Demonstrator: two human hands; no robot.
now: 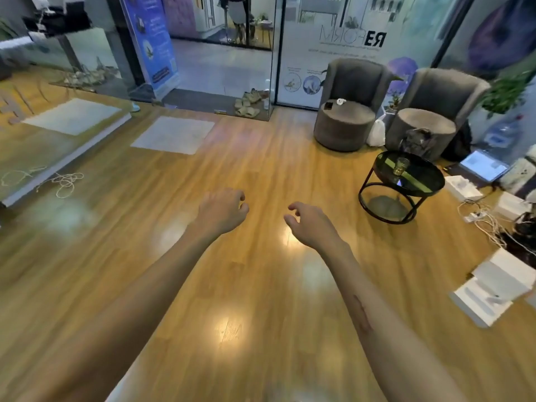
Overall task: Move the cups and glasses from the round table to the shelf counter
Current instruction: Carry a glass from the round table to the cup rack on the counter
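Both hands empty: left hand (222,211), right hand (309,221) loosely curled | one glass (401,166) left on round table (435,181), beyond right hand

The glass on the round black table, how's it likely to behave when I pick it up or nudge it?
The glass looks small and clear, so it is probably light but breakable. It stands upright on the glossy top of the round table, so a nudge may slide it. It seems taller than wide, so a push near the rim might tip it.
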